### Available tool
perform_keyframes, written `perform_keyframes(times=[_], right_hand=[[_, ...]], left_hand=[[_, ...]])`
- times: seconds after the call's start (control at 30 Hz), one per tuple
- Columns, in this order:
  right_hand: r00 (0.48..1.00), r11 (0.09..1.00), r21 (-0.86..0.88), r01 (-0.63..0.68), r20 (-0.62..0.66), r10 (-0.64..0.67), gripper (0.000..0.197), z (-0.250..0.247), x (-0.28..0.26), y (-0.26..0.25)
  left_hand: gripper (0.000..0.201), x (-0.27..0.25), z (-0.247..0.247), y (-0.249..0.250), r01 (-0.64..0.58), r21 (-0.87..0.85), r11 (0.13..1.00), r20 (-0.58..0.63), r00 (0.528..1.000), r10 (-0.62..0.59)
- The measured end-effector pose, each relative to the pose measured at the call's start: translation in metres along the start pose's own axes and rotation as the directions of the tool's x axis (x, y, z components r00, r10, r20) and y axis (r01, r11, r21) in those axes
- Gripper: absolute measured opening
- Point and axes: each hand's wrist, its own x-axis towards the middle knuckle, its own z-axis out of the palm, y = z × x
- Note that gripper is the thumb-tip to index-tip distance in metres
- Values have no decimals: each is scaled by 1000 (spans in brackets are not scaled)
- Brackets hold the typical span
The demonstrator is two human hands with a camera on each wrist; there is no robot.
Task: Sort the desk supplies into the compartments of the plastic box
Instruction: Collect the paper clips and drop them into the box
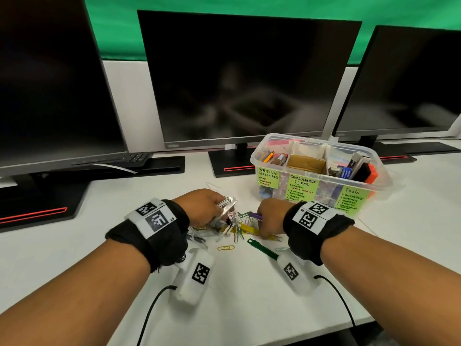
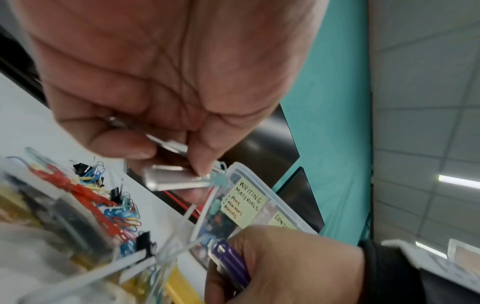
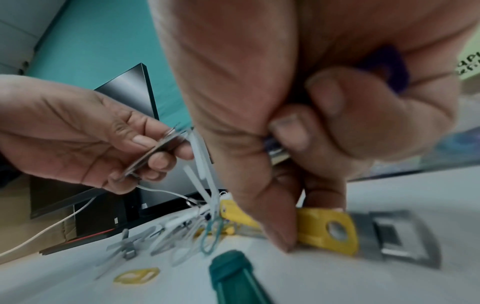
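Metal in left hand [image 1: 199,206]: fingers pinch a flat silver metal clip [image 2: 176,181], white strips dangling.
Right hand [image 1: 270,217]: curled round a purple strip [image 2: 231,263], thumb pressing a yellow strip [image 3: 327,230].
Plastic box [image 1: 374,176]: far right; pens in the left compartment, tools in the right, cardboard middle.
Desk [image 1: 249,283]: white, paper clips [image 2: 122,214] heaped between the hands; three dark monitors [image 1: 244,78] beyond.

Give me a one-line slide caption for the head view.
Both hands, left hand gripping metal fasteners, right hand a purple fastener, work a clip pile beside the labelled plastic box.
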Motion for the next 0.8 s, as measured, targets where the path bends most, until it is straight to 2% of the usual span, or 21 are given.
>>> perform_keyframes(times=[0.13,0.2,0.27,0.37,0.43,0.5,0.53,0.6,0.67,0.73,0.8], right_hand=[[996,999,48,17,-85,-12,22,-6,-1,-1],[990,987,161,18,-143,5,15,-10,-2,0],[986,937,348,24,-164,36,5,-15,-4,2],[984,785,619,16,-150,99,15,-23,-7,4],[984,626,779,36,-138,114,18,-28,-8,5],[987,483,872,79,-135,83,20,-32,-9,4],[989,444,891,99,-138,57,20,-32,-10,3],[990,430,893,133,-142,-12,18,-31,-11,0],[990,475,868,143,-125,-70,14,-29,-10,-5],[991,512,849,130,-99,-87,12,-25,-9,-8],[993,506,855,118,-85,-87,11,-23,-9,-8]], left_hand=[[19,-3,-2,-8,-8,-272,962,-95,995,-18],[21,-4,-1,-11,-15,-405,914,-105,994,-30],[20,-7,0,-12,-24,-501,865,-119,992,-41],[26,-8,2,-12,-46,-593,804,-144,988,-50],[29,-7,4,-12,-53,-634,771,-157,986,-61],[30,-5,6,-12,-48,-686,726,-164,982,-91],[31,-4,7,-12,-44,-720,693,-162,981,-107],[31,-2,9,-9,-41,-797,602,-143,982,-123],[32,-2,9,-7,-53,-851,522,-130,985,-112],[33,-2,7,-4,-76,-887,455,-127,989,-82],[34,-2,5,-3,-85,-916,392,-117,991,-58]])
